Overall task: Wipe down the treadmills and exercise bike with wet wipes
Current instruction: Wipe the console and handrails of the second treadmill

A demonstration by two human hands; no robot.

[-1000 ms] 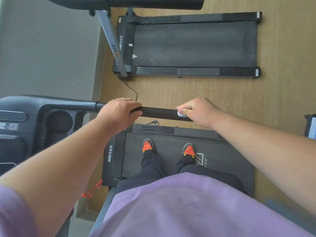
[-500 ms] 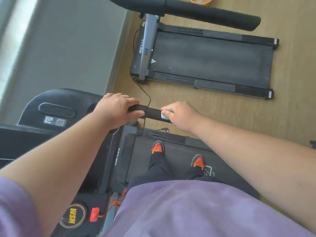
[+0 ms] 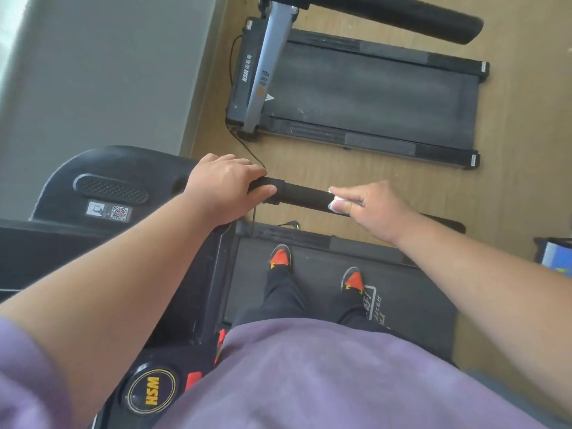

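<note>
Right hand [image 3: 376,209] slid its wipe [image 3: 335,203] outward along handrail [image 3: 301,195].

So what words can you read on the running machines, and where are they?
"HSM": yellow letters on the round black badge at the near console.
"HSM": white letters on the far treadmill, on its front cover; smaller characters beside it are too blurred to read.
Grey upright post: characters too blurred to read.
White sticker with a QR code on the console back: unreadable.
White print on the near treadmill belt: unreadable.
</note>
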